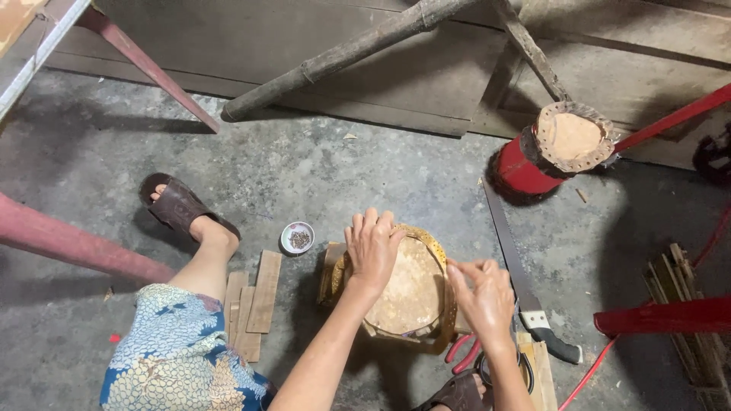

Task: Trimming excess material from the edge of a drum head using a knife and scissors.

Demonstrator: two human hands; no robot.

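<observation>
A small drum with a pale hide head (pixel 407 293) and a yellowish rim stands on the concrete floor between my feet. My left hand (pixel 371 247) lies flat on the far left of its head and rim, fingers spread. My right hand (pixel 481 293) hovers at the drum's right rim with fingertips pinched together; what they pinch is too small to see.
A little white dish of small nails (pixel 297 237) sits left of the drum, beside flat wooden slats (pixel 257 301). A handsaw (pixel 518 274) lies to the right, red-handled pliers (pixel 464 352) near my right wrist. A red drum with a hide top (pixel 560 152) stands farther back.
</observation>
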